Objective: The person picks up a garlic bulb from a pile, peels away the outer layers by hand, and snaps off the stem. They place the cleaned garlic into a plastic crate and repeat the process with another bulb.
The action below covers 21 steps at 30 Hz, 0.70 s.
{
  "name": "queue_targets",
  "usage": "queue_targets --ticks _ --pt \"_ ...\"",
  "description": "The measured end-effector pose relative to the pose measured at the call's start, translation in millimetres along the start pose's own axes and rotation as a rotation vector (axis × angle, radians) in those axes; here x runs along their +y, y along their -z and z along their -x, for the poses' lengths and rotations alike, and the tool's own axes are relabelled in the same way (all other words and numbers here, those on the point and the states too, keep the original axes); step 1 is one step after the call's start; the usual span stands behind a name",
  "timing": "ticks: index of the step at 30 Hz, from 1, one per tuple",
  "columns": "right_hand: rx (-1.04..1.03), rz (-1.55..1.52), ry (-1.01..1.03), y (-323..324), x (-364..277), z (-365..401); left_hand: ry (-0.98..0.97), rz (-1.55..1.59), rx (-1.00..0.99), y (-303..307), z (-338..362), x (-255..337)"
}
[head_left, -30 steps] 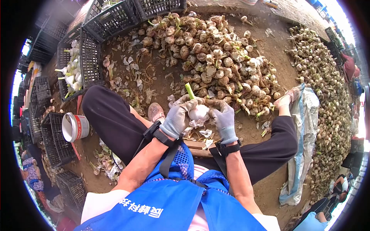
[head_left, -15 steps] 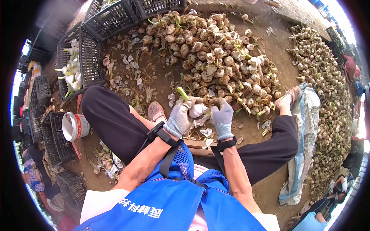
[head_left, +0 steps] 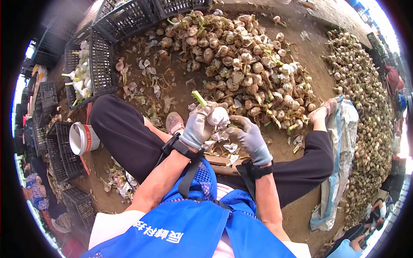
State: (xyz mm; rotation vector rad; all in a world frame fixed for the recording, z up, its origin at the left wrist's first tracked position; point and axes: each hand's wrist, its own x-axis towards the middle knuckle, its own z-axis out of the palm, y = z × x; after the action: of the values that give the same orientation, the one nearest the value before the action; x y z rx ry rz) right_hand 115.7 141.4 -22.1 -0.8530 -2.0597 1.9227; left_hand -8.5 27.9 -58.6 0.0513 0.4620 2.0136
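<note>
Inside my left hand (head_left: 195,125), closed fingers are holding a white garlic bulb (head_left: 219,116), its green stem (head_left: 198,98) poking out beyond them. Just beside the bulb, my right hand (head_left: 251,138) is hovering, thumb and forefinger parted. Farther out, a garlic heap (head_left: 254,69) is covering the ground. Leftward, a black crate (head_left: 103,64) is holding pale, green-stemmed garlic (head_left: 84,81); a white bucket (head_left: 89,139) is sitting near my knee, its contents unclear.

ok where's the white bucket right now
In the head view, the white bucket is at the left, between a black crate and the person's left leg.
</note>
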Motion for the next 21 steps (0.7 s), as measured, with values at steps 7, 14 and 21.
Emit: queue_targets --ticks 7,14,21 --pt "0.249 0.639 0.481 -28.7 -21.9 6.6 0.096 -0.537 0.413 -5.2 7.2 -7.2" --pt "0.008 -0.448 -0.286 -10.3 -2.5 1.6 -0.017 -0.256 0.35 -15.3 6.4 -1.5" --pt "-0.104 0.213 -0.175 -17.3 4.1 -1.9 -0.092 -0.685 0.427 -18.9 1.2 -3.0"
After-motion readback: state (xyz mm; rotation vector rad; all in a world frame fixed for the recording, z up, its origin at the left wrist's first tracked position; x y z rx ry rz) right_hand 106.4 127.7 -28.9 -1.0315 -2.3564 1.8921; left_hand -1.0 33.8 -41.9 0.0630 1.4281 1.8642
